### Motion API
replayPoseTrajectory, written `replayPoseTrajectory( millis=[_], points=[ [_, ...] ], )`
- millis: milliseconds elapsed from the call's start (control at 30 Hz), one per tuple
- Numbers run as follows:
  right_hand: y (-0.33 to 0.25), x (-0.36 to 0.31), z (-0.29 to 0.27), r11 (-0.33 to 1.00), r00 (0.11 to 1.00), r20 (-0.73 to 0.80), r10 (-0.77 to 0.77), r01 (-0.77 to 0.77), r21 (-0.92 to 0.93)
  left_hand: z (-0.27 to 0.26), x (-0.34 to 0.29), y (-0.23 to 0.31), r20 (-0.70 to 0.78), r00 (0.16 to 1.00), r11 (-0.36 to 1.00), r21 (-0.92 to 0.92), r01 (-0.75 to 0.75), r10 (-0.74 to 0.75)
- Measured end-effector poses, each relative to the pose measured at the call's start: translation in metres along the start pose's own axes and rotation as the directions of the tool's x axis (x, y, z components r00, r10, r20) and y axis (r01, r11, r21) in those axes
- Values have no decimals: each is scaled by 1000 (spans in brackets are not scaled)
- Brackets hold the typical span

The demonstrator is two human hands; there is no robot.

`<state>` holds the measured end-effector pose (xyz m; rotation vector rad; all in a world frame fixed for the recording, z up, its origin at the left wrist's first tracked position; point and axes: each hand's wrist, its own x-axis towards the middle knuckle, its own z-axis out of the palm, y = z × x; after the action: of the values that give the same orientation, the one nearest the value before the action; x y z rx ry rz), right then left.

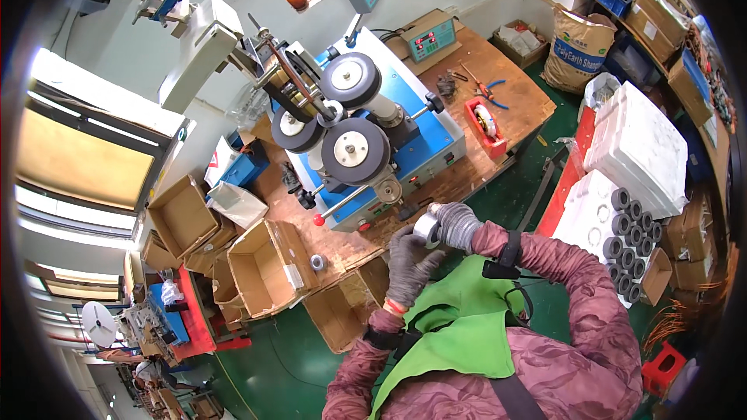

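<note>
A pale silvery ring (426,228) is held between my two gloved hands, close to the front edge of the wooden bench. My right hand (459,227) closes around it from the right. From below, my left hand (412,266) curls its fingers about the ring's lower left side; part of the grip is hidden. Just beyond my hands stands a blue and white winding machine (436,152) with three dark rollers, the nearest roller (355,151) facing me. Another small ring (317,262) lies on the bench at the left.
Open cardboard boxes (268,268) crowd the left side and front of the bench. Pliers (489,93), a red tape holder (484,128) and a control box (432,40) occupy its right part. Several dark rings (622,224) stand in rows on white foam at the right.
</note>
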<state>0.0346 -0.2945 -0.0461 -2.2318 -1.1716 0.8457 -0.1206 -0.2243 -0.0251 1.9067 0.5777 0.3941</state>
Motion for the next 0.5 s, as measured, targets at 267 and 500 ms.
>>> replayPoseTrajectory(
  millis=[267, 500],
  points=[
    [42, 8, 8, 923, 996, -37, -77, 85, 374, 0, 9, -19, -20, 997, 991, -107, -75, 73],
    [64, 1, -11, 447, 885, 407, -227, -276, 851, 44, 42, -20, 111, 939, 831, -441, 339, -324]
  ],
)
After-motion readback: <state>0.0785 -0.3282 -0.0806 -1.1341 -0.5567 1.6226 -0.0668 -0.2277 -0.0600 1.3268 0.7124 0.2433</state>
